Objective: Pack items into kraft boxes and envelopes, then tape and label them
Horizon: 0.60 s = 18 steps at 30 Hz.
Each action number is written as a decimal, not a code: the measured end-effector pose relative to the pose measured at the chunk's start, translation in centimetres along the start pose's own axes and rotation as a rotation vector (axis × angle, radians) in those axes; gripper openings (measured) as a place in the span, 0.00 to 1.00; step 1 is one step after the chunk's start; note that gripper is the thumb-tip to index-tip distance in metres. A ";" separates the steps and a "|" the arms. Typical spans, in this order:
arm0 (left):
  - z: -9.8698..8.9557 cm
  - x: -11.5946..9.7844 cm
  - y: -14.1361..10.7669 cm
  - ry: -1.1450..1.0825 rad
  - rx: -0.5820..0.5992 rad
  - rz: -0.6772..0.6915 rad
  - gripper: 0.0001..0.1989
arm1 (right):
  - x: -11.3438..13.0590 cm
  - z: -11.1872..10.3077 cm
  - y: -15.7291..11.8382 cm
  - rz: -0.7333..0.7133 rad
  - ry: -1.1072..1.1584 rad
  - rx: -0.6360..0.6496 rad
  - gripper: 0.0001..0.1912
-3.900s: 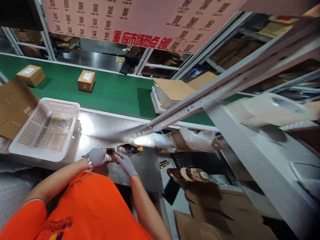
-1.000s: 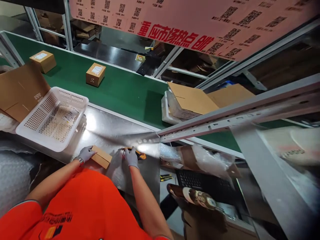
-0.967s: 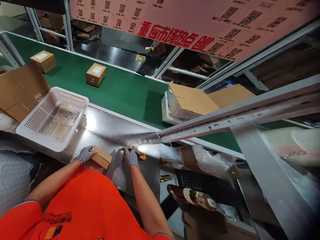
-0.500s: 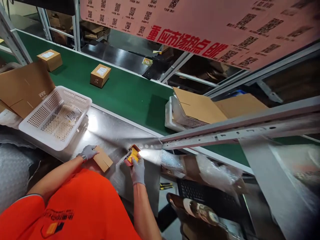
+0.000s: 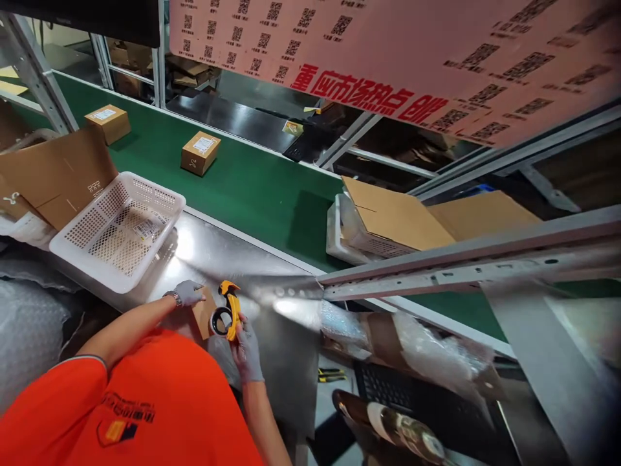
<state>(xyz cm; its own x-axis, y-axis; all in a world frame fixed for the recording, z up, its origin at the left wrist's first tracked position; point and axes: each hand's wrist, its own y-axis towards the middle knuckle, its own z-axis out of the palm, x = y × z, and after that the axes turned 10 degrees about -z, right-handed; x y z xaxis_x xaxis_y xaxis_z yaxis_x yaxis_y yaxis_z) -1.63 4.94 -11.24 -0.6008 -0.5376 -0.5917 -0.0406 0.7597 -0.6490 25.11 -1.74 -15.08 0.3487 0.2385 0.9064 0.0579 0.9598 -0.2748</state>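
The right hand [image 5: 247,351] grips the tape dispenser [image 5: 235,316] by the box [image 5: 200,316] on the bench [image 5: 286,353], the left hand [image 5: 189,293] touches the box's far end, grip unclear, and taping seems in hand, calling for careful alignment.

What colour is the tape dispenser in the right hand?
Mostly orange-yellow: the tape dispenser shows best in the head view.
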 end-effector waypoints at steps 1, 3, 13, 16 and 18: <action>0.0 -0.1 -0.1 -0.008 0.003 -0.005 0.21 | 0.1 -0.4 -0.2 0.013 0.003 0.031 0.39; 0.0 -0.2 -0.3 -0.021 0.005 -0.014 0.21 | 0.6 -0.7 -0.7 0.037 0.031 0.079 0.45; 0.6 -0.7 -0.7 -0.086 0.039 -0.082 0.18 | 2.0 1.5 -2.0 0.026 -0.050 0.189 0.44; 0.4 -0.7 -1.0 -0.084 0.030 -0.085 0.18 | 1.7 1.5 -1.9 0.015 -0.110 0.249 0.43; -0.1 -0.9 -1.4 -0.069 0.007 -0.088 0.20 | 1.7 1.5 -1.8 0.014 -0.110 0.289 0.41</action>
<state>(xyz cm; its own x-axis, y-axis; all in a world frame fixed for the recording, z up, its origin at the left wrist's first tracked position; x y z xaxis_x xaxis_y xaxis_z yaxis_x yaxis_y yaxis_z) -1.14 4.42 -9.74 -0.5383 -0.6260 -0.5642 -0.0846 0.7062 -0.7029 24.16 -2.82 -12.58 0.2432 0.2514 0.9368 -0.2201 0.9549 -0.1992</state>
